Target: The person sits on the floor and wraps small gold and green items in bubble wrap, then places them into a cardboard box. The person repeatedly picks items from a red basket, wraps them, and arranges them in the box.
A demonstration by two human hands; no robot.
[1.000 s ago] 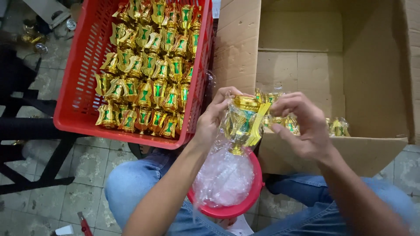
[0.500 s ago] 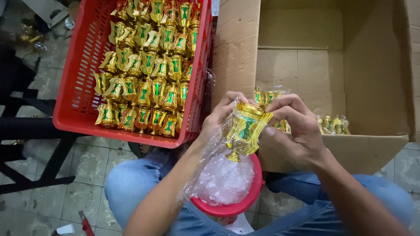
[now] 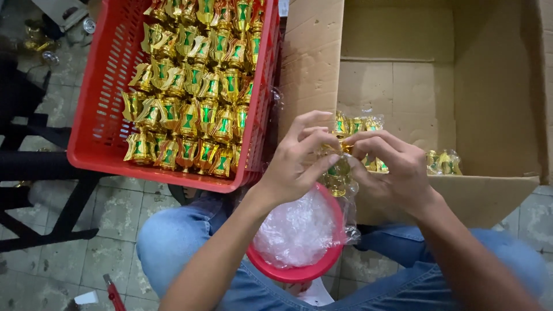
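We see both hands meeting over the lap, fingers curled in around one small gold and green ornament (image 3: 339, 173) in a clear plastic wrap. The left hand (image 3: 296, 164) pinches it from its side with thumb and forefinger closed on the wrapper, the other fingers fanned out above. The right hand (image 3: 394, 170) grips the other side, fingertips pressed together at the top of the piece. The ornament sits between the two hands, just above a round red bowl (image 3: 299, 270) that rests on the jeans and is filled with crinkled clear bags (image 3: 296, 227). The piece looks like shiny moulded plastic, though the hands hide most of its shape. To the left, a red slotted crate (image 3: 101, 115) holds rows of the same glossy ornaments. Behind the hands stands an open cardboard box (image 3: 489, 86), with a few wrapped ornaments (image 3: 442, 162) on its floor.
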